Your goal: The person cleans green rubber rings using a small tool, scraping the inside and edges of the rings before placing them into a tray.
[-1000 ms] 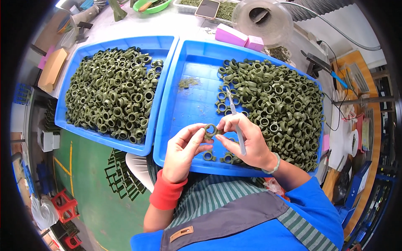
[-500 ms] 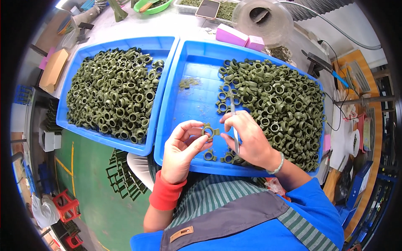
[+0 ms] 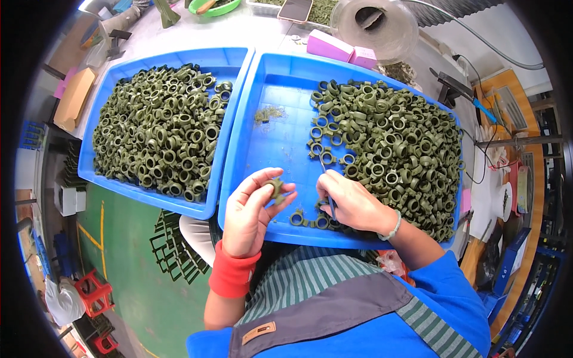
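Far on the tabletop (image 3: 179, 36) sit two pink blocks (image 3: 337, 46), a clear round tub (image 3: 375, 24), a green bowl (image 3: 215, 7) and a phone (image 3: 296, 9); none of it lies between my hands and the trays. A brown packet (image 3: 73, 98) lies at the far left.

The left tray (image 3: 104, 98) is heaped with olive-green rings. The right tray (image 3: 280, 137) holds its heap (image 3: 394, 143) on the right side, with bare blue floor on the left, some green scraps (image 3: 268, 113) there, and a few loose rings (image 3: 310, 221) near its near edge.

My left hand (image 3: 250, 212) holds one ring (image 3: 276, 188) in a narrow grip, thumb and fingertips pinching it, just above the right tray's near-left part. My right hand (image 3: 352, 203) grips a thin metal tool (image 3: 327, 185), its tip pointing toward the heap.

Half a second ago the ring and the tool nearly met; now the ring is turned edge-on and the hands are slightly apart.
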Demonstrator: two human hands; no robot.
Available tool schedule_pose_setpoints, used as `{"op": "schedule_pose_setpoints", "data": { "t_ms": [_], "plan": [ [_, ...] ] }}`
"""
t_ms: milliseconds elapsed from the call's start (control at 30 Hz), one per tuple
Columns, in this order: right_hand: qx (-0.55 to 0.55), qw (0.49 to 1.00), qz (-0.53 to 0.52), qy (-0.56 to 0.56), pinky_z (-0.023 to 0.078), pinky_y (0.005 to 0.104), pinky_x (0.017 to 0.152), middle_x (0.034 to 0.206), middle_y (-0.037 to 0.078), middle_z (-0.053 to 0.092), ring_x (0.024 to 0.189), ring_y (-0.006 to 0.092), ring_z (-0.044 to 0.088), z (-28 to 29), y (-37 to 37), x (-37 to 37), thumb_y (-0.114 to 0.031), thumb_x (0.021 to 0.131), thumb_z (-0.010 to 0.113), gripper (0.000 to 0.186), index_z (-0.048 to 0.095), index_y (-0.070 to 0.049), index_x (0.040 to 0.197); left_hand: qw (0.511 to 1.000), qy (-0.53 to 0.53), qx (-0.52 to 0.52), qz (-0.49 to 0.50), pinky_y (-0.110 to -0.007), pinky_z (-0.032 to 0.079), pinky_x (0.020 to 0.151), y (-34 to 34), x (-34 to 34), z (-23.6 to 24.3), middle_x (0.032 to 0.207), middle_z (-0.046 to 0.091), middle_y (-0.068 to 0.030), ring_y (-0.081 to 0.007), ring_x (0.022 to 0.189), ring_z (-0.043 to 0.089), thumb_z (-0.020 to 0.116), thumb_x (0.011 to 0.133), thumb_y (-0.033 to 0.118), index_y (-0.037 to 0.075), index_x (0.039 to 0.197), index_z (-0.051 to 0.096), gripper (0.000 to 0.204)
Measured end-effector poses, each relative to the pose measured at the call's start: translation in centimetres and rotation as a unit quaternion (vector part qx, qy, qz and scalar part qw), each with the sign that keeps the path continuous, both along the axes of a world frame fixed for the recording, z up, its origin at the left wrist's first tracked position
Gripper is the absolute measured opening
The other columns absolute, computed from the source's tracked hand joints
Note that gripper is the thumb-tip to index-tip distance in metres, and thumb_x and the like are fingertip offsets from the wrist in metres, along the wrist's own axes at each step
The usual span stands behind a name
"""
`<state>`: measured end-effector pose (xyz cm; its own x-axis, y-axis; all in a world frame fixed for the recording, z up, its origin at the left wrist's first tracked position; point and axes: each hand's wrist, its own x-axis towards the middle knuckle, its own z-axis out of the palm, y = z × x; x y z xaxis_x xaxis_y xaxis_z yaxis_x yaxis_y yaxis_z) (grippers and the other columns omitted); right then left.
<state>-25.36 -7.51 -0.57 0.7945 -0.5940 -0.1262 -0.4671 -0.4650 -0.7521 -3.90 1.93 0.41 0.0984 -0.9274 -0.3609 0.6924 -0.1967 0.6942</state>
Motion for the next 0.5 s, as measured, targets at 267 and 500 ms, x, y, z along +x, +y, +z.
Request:
{"op": "schedule_pose_setpoints", "data": {
  "t_ms": [267,500],
  "plan": [
    [0.315,0.910,-0.162,-0.218,0.048,0.0225,0.066,0.088,0.000,0.061,0.077,0.0041,0.058,0.8,-0.5,1.0,-0.009,0.088,0.078,0.026,0.055,-0.005,0.100,0.988,-0.127,0.022,-0.086,-0.019,0.041,0.065,0.2,-0.7,0.5,0.099,0.059,0.0013,-0.0038,0.077,0.053,0.069,0.094,0.010,0.002,0.123,0.062,0.030],
    [0.421,0.841,-0.187,-0.284,0.055,0.0252,0.078,0.092,0.004,0.065,0.088,0.0098,0.066,2.3,-0.2,1.4,-0.011,0.094,0.071,0.018,0.057,-0.003,0.103,0.993,-0.077,0.059,-0.072,-0.019,0.044,0.062,-0.1,-1.0,-0.4,0.089,0.065,-0.0007,-0.0062,0.073,0.058,0.063,0.099,0.011,0.001,0.111,0.065,0.016]
  ]
}}
